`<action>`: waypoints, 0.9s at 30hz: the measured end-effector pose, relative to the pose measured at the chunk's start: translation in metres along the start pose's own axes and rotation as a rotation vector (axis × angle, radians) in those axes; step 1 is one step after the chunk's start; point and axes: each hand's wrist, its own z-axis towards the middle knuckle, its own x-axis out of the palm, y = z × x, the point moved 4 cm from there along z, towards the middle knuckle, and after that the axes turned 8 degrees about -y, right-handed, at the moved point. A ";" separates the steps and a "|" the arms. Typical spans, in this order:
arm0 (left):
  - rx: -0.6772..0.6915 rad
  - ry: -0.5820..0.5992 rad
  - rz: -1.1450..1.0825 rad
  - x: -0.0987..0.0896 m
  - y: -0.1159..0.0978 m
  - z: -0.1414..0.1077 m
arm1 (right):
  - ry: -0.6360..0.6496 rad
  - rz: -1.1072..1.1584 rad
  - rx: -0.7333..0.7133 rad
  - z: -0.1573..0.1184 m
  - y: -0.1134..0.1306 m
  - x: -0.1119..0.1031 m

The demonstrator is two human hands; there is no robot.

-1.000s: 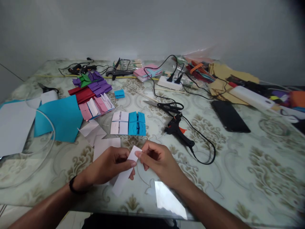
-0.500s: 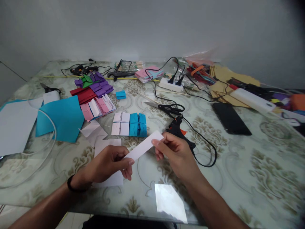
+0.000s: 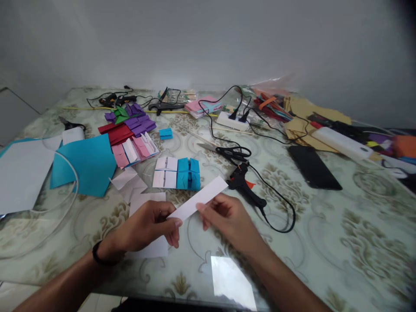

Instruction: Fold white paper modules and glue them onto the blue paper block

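Between my hands a narrow white paper strip (image 3: 203,194) slants up to the right above the table. My left hand (image 3: 154,225) pinches its lower left end between thumb and fingers. Along the strip's lower edge, nearer the middle, my right hand (image 3: 225,216) grips it, thumb on top. A white paper sheet (image 3: 156,249) lies partly hidden under my left hand. Just beyond the strip sit folded white paper pieces (image 3: 165,173) beside folded blue paper pieces (image 3: 188,174). To the right of my right hand rests a black glue gun (image 3: 243,184), its cord looping right.
Black-handled scissors (image 3: 230,151) lie behind the glue gun. A black phone (image 3: 313,167) is at the right, a white power strip (image 3: 232,121) at the back. Blue paper sheets (image 3: 86,164) and folded pink-and-white papers (image 3: 134,149) spread on the left.
My right hand has slid down along the strip from its upper right end toward the middle, so that end now shows. My left hand keeps its pinch. The view has tilted slightly.
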 end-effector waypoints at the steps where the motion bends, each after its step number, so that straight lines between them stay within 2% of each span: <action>1: 0.006 -0.002 0.003 0.000 0.001 0.000 | 0.054 -0.018 0.038 -0.003 -0.002 0.007; 3: 0.018 -0.009 0.012 0.001 0.002 -0.001 | 0.135 -0.021 0.093 -0.008 -0.007 0.018; 6: 0.043 -0.006 0.037 0.000 0.003 -0.002 | 0.178 -0.005 0.111 -0.012 -0.009 0.027; 15: 0.068 0.039 0.070 0.001 0.001 -0.002 | 0.151 0.056 0.126 -0.008 -0.011 0.020; 19: 0.034 0.045 0.092 0.000 -0.002 -0.002 | 0.028 0.134 0.046 0.003 -0.007 0.000; 23: 0.026 0.048 0.102 -0.001 -0.003 -0.003 | -0.169 0.296 -0.018 0.016 0.008 -0.031; 27: 0.032 -0.001 0.088 -0.005 -0.003 -0.003 | -0.376 0.355 -0.133 0.023 0.023 -0.056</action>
